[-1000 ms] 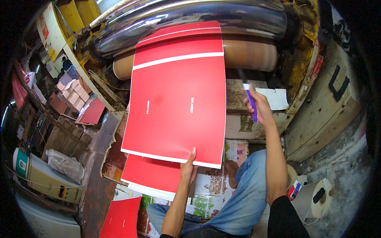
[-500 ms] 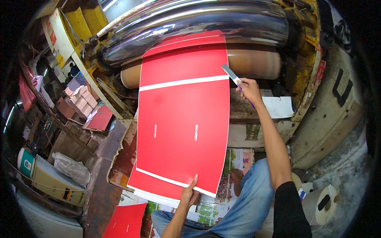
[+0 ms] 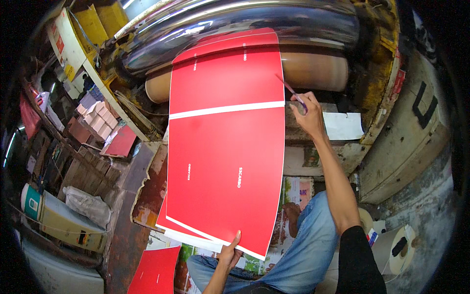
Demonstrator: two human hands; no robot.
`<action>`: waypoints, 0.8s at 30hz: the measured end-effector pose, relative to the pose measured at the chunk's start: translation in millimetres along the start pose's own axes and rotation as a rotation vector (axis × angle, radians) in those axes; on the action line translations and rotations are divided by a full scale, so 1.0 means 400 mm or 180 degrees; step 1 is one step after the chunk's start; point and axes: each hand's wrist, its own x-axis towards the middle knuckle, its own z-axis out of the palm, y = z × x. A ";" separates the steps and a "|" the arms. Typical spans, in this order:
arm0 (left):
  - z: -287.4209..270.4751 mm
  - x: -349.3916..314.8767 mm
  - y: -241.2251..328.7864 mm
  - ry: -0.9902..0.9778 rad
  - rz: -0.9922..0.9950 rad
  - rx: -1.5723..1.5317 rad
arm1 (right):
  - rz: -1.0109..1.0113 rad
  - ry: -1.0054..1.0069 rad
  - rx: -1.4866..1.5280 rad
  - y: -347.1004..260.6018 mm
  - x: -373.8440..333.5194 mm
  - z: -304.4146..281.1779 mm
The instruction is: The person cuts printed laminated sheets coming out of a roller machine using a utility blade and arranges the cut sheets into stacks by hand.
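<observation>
A long red printed sheet [image 3: 220, 142] with small white lettering and a white crossband comes down from the shiny metal roller [image 3: 235, 29]. My left hand [image 3: 229, 254] pinches its near edge, thumb on top and fingers underneath. At the sheet's right edge, just above the white band, my right hand [image 3: 309, 115] is closed on a slim knife [image 3: 293, 92] with a purple handle. The blade is seen nearly edge-on, its tip over the red surface; I cannot tell whether it touches. Under the near left corner lie more sheets [image 3: 193, 240], partly covered.
A brown roller [image 3: 316, 72] runs behind the sheet, in a yellow machine frame [image 3: 384, 63]. Another red sheet [image 3: 155, 272] lies at lower left. To the right stand a grey cabinet [image 3: 401, 147] and a film roll [image 3: 404, 250]. A white paper [image 3: 342, 126] rests beside my right forearm.
The red sheet has moved toward me, its white band and near edge lower, with more lettering showing near the roller. My left hand moved down with it. The knife has turned from flat to edge-on.
</observation>
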 end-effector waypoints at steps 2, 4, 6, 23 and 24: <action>-0.005 -0.028 0.001 0.0241 -0.0071 0.0292 | -0.0425 -0.0361 -0.1064 -0.015 -0.010 -0.004; -0.015 -0.050 -0.010 0.0355 -0.0090 0.0485 | -0.0541 -0.0515 -0.0932 -0.016 -0.018 0.013; -0.015 -0.076 -0.013 0.0486 -0.0107 0.0647 | -0.0650 -0.0980 -0.0984 -0.010 -0.019 0.029; -0.405 -0.103 0.012 0.1132 -0.0438 0.0549 | -0.0436 -0.1618 -0.0285 -0.052 -0.038 0.046; -0.423 -0.070 0.014 0.1140 -0.0253 0.0427 | -0.0467 -0.1653 -0.0292 -0.057 -0.046 0.045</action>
